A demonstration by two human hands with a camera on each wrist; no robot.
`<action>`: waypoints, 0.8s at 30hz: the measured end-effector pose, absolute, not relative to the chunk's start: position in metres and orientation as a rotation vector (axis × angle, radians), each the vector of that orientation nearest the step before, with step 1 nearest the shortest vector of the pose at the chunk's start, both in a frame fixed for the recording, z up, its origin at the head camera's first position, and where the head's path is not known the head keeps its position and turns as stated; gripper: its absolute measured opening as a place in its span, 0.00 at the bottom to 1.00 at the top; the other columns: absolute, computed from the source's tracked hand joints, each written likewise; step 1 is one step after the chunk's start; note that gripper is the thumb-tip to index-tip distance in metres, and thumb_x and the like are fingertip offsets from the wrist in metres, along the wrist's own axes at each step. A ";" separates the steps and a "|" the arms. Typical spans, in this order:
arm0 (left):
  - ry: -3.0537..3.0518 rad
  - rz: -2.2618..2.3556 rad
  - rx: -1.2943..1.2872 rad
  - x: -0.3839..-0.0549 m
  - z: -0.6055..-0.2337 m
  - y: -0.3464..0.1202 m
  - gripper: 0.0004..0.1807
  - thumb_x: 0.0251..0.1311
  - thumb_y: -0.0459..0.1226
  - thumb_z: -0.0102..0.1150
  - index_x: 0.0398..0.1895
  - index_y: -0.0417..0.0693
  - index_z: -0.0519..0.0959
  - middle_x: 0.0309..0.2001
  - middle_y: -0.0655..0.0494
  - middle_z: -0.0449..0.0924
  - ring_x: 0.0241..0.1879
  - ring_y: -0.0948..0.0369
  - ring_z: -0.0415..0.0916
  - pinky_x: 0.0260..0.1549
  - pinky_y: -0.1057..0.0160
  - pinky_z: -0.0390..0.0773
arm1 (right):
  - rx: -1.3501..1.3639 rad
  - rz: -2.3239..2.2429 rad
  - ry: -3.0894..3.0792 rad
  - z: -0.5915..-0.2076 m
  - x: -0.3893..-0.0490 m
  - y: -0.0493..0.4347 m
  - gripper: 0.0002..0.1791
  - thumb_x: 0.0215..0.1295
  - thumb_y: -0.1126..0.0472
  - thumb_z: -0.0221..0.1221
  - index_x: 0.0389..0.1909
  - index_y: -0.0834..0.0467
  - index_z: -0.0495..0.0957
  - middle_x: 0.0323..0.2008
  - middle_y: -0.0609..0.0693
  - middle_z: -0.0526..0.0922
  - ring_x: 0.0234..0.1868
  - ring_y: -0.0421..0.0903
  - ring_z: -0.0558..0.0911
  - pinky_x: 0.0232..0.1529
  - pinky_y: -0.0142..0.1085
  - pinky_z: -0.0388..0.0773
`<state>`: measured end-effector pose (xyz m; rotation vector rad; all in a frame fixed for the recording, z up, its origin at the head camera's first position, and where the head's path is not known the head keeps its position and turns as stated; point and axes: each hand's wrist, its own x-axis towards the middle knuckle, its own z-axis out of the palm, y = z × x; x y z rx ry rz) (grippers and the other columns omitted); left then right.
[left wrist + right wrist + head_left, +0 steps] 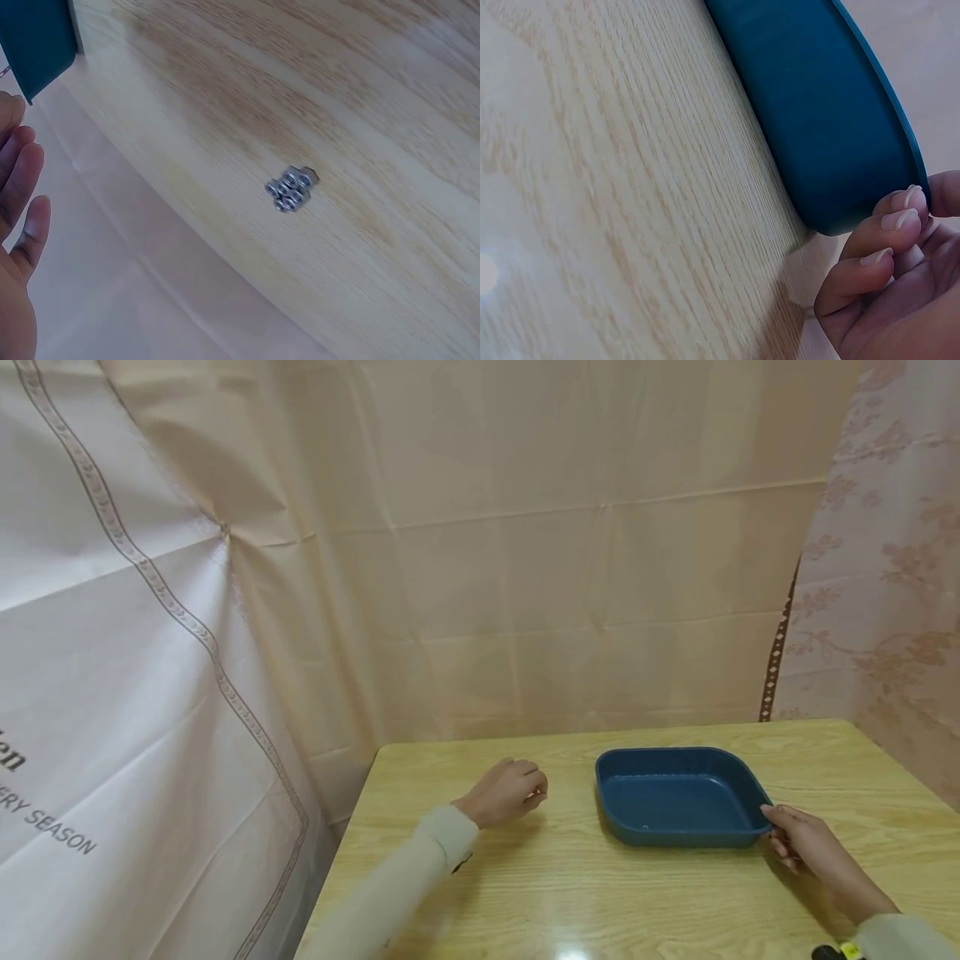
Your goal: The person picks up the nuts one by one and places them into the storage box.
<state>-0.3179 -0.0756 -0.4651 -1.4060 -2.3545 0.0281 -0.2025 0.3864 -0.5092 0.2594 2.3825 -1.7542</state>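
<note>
A dark blue, rounded rectangular tray (678,802) sits on the right half of the table with nothing in it. My right hand (806,847) pinches its near right corner; in the right wrist view the thumb and fingertips (900,219) meet across the rim. To the left of the tray, my left hand (506,792) hovers above the table, fingers loosely bent and holding nothing. Several small metal nuts (291,189) lie clustered on the wood in the left wrist view, apart from the left fingers (26,176). From the head view the nuts are hidden.
The wooden table (555,885) has its far edge close to a beige hanging cloth (562,568). A white printed cloth (135,693) drapes along the left side, and a floral cloth (892,577) hangs at the right. A black and yellow item (836,952) shows by the right cuff.
</note>
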 end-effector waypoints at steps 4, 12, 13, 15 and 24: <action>-2.348 0.037 -1.408 -0.319 -0.466 -0.070 0.03 0.71 0.42 0.64 0.41 0.56 0.85 0.40 0.65 0.83 0.35 0.69 0.74 0.33 0.70 0.64 | 0.267 -1.741 2.387 -0.509 -0.202 0.386 0.24 0.84 0.45 0.41 0.27 0.54 0.62 0.21 0.45 0.68 0.19 0.40 0.69 0.22 0.34 0.70; -2.328 0.024 -1.424 -0.318 -0.468 -0.063 0.03 0.71 0.42 0.64 0.41 0.56 0.85 0.40 0.65 0.83 0.36 0.69 0.75 0.34 0.71 0.66 | 0.259 -1.770 2.377 -0.507 -0.200 0.383 0.23 0.84 0.47 0.42 0.26 0.54 0.63 0.20 0.45 0.68 0.19 0.39 0.68 0.21 0.34 0.70; -2.322 0.018 -1.428 -0.318 -0.468 -0.062 0.03 0.70 0.42 0.65 0.41 0.56 0.85 0.40 0.64 0.83 0.36 0.69 0.75 0.34 0.71 0.66 | 0.259 -1.772 2.378 -0.507 -0.200 0.382 0.23 0.84 0.47 0.42 0.26 0.54 0.63 0.19 0.45 0.68 0.19 0.39 0.68 0.21 0.34 0.70; -2.308 0.008 -1.437 -0.318 -0.468 -0.060 0.02 0.70 0.41 0.65 0.41 0.56 0.85 0.40 0.64 0.83 0.36 0.69 0.76 0.34 0.71 0.66 | 0.262 -1.766 2.380 -0.507 -0.200 0.382 0.24 0.84 0.47 0.42 0.25 0.53 0.62 0.20 0.45 0.68 0.19 0.39 0.68 0.21 0.34 0.70; -2.318 -0.001 -1.462 -0.319 -0.467 -0.051 0.03 0.71 0.41 0.64 0.42 0.56 0.85 0.41 0.64 0.83 0.38 0.67 0.77 0.38 0.68 0.69 | 0.285 -1.708 2.410 -0.505 -0.201 0.384 0.24 0.84 0.45 0.40 0.26 0.53 0.63 0.20 0.45 0.68 0.19 0.39 0.68 0.22 0.34 0.71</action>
